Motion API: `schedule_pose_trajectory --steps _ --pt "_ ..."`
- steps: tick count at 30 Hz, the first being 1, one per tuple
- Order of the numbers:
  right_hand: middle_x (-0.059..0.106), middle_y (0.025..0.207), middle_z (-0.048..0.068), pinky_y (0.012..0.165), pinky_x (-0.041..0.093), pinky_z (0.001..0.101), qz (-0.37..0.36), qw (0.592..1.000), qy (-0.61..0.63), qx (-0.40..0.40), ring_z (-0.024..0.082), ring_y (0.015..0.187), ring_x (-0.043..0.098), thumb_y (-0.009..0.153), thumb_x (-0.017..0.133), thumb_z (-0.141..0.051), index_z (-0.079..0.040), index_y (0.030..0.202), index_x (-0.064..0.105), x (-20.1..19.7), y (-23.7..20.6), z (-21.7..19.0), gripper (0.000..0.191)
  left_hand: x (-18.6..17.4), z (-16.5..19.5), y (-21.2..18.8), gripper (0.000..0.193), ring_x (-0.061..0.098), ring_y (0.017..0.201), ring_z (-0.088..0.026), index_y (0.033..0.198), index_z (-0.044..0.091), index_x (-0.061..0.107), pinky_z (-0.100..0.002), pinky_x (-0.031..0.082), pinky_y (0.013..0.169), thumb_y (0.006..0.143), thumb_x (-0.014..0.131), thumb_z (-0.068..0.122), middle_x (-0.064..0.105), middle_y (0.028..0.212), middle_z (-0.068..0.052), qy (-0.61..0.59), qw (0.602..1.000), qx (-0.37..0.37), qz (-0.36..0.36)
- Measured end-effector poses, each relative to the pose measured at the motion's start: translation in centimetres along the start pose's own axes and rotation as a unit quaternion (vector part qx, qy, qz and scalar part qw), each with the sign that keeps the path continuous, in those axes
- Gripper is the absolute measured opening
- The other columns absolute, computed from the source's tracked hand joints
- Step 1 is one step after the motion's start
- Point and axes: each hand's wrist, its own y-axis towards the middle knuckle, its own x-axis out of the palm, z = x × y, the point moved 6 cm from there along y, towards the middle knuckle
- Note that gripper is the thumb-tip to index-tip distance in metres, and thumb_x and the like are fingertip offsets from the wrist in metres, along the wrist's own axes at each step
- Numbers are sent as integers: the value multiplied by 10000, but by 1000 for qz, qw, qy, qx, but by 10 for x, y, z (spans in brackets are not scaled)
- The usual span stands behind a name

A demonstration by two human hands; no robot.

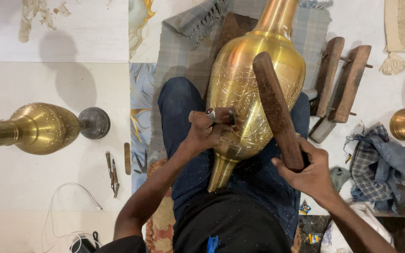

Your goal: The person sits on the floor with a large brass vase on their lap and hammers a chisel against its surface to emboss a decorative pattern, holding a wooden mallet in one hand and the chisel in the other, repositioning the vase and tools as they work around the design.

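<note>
Head view: left hand pinches a small chisel against the brass vase lying lengthwise on the lap. Right hand clenches a wooden mallet, raised just right of the chisel.

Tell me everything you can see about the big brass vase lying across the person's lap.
The big brass vase is a shiny golden, bulbous vessel with fine engraved patterns on its belly. It lies on its side across the person's legs, one narrow end toward their body, the other running out of view at the top over a grey woven mat. The left hand presses a small tool against its surface, and the right hand holds a wooden stick over it.
</note>
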Motion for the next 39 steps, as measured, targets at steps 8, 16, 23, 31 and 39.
schedule_pose_trajectory --steps 8,16,23,31,39 --pt "737 762 94 566 527 250 16 994 -66 -81 88 646 677 713 848 -96 20 1140 706 -17 8 -34 465 0 13 6 589 790 1020 -250 1292 10 665 -331 666 896 785 489 -232 772 1117 -163 104 990 62 -74" --pt "699 686 157 563 553 388 -96 964 -246 -24 265 586 705 710 837 -137 -9 1040 602 -30 22 -60 425 3 1 1 483 769 992 -236 1211 73 691 -330 655 848 788 654 -156 770 1094 -74 117 987 53 -95" --pt "657 638 189 506 509 467 -98 966 -235 -41 341 535 673 696 751 -179 -21 1022 555 -30 30 -81 412 0 2 5 509 733 840 -234 1119 116 734 -369 583 747 670 670 -115 751 934 -56 164 980 57 -97" --pt "645 695 138 503 521 455 -142 948 -285 7 302 523 653 747 718 -146 -57 1058 547 -26 25 -75 366 2 5 8 489 752 788 -188 1204 107 695 -291 596 667 768 646 -109 756 948 -60 120 988 28 -97" --pt "658 710 179 485 508 453 -117 952 -272 -79 337 531 668 694 700 -124 -18 999 535 -21 27 -68 363 -2 -7 5 555 719 931 -191 1242 75 693 -322 591 773 718 682 -106 729 1011 -65 60 990 -25 -122"
